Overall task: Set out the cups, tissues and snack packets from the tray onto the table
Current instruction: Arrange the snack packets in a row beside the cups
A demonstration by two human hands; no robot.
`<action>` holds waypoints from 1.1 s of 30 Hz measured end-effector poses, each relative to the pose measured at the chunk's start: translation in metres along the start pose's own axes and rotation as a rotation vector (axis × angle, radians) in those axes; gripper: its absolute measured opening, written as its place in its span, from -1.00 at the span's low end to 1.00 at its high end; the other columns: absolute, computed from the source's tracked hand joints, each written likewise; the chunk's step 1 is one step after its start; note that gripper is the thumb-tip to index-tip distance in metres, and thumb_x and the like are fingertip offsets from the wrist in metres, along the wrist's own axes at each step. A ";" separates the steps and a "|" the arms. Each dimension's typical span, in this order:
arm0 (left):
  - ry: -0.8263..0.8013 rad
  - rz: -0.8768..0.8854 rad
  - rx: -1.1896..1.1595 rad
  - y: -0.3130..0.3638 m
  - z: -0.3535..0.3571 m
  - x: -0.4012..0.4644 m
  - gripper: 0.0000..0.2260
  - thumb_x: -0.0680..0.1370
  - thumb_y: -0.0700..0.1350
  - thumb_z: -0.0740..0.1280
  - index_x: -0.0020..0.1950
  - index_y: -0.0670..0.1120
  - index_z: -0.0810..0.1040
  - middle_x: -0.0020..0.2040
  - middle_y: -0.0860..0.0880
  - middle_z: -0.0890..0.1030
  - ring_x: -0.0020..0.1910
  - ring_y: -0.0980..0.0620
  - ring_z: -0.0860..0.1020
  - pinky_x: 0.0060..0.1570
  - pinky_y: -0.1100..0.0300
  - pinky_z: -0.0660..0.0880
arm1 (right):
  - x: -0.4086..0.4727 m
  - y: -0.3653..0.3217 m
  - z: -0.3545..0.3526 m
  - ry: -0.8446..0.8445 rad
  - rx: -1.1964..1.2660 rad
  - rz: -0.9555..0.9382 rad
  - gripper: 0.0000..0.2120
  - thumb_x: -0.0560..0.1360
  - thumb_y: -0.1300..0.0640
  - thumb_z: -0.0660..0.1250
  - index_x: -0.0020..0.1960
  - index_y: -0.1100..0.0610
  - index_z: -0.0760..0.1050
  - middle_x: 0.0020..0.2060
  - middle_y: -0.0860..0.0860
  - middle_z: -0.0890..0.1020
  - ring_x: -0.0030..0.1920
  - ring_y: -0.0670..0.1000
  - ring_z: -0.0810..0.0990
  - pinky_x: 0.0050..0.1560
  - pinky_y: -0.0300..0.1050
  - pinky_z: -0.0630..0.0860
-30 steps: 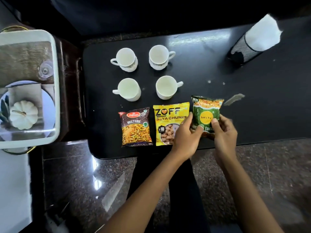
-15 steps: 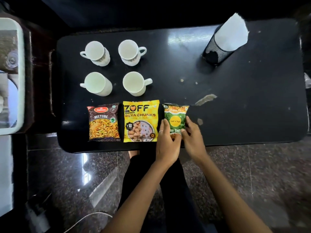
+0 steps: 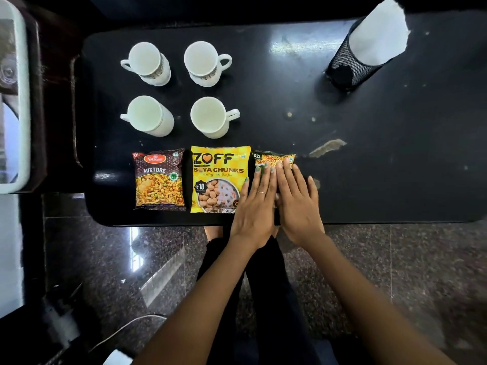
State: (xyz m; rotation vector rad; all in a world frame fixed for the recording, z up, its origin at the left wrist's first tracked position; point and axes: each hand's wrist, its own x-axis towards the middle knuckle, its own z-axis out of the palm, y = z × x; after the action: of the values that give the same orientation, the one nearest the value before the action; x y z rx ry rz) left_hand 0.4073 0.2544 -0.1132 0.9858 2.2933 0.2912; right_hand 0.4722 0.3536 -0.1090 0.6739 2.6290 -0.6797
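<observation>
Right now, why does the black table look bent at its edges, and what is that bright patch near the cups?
Head view: the wide-angle lens bows the table edges. The pale patch is light glaring off its glossy top; the polished floor glints likewise. Cups and packets look sharp; the corners blur.

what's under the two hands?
A green snack packet lies flat under the left hand and right hand. Only its top edge shows; the rest, label included, is covered.
</observation>
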 end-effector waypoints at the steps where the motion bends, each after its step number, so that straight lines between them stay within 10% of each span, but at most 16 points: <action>1: -0.001 -0.002 0.000 0.000 0.001 0.000 -0.44 0.55 0.01 -0.20 0.46 -0.03 -0.42 0.50 0.02 -0.37 0.44 0.07 -0.45 0.43 0.12 -0.38 | 0.000 0.001 0.001 -0.005 0.002 0.003 -0.47 0.65 0.05 -0.09 0.49 0.01 -0.32 0.49 -0.09 -0.27 0.54 -0.04 -0.20 0.52 0.05 -0.17; 11: 0.082 -0.005 -0.143 0.007 -0.007 -0.003 -0.48 0.67 -0.12 -0.04 0.49 0.05 -0.32 0.50 0.07 -0.33 0.47 0.04 -0.42 0.48 0.12 -0.35 | -0.001 -0.002 -0.008 0.003 0.036 0.053 -0.44 0.57 -0.12 -0.20 0.54 -0.02 -0.05 0.51 -0.13 -0.08 0.55 0.03 -0.05 0.50 0.10 -0.05; 16: 0.089 0.066 -0.233 0.004 -0.033 0.001 -0.41 0.62 -0.15 0.05 0.53 0.07 -0.22 0.54 0.11 -0.23 0.50 0.09 -0.35 0.45 0.18 -0.37 | -0.002 -0.006 -0.020 0.124 0.170 0.146 -0.45 0.60 -0.01 0.14 0.54 0.02 0.05 0.55 -0.05 0.04 0.55 0.02 0.00 0.50 0.08 0.03; 33: 0.072 -0.062 -0.636 0.086 -0.111 0.155 -0.41 0.61 -0.03 0.19 0.57 0.03 -0.02 0.58 0.00 0.09 0.53 -0.12 0.17 0.50 -0.08 0.11 | 0.092 0.057 -0.127 0.425 0.909 0.470 -0.32 0.55 0.15 0.26 0.54 0.07 -0.03 0.55 -0.03 0.06 0.53 -0.04 0.03 0.53 0.02 0.01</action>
State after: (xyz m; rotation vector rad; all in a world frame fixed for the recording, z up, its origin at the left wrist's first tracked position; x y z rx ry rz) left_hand 0.3063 0.4295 -0.0601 0.5795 2.0691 0.9683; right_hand 0.4003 0.4972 -0.0644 1.7698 2.2206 -1.7257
